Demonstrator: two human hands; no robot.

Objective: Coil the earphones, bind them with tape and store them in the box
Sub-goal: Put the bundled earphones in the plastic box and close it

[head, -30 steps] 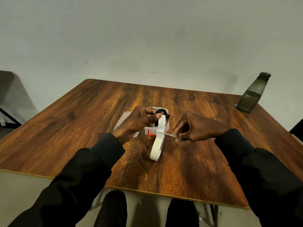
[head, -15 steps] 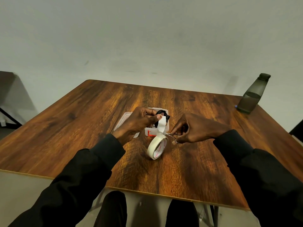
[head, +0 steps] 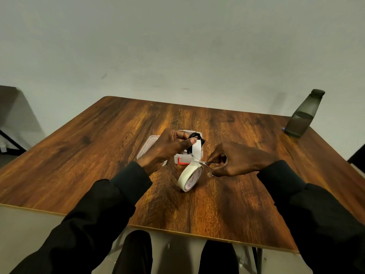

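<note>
Now I see the left hand (head: pixel 167 150) gripping coiled black earphones (head: pixel 195 135) by the small clear plastic box (head: pixel 184 159), thumb (head: pixel 187 142) pinning a white tape strip (head: pixel 196 150); the right hand (head: pixel 237 161) clasps thin metal scissors (head: pixel 204 162) at that strip.

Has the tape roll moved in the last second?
Yes. The tape roll has twisted from edge-on to show its printed core, staying just in front of the box.

Left hand (head: pixel 167 149) pinches thumb against curled fingers; right hand (head: pixel 235 162) curled in a grip, knuckles up
</note>
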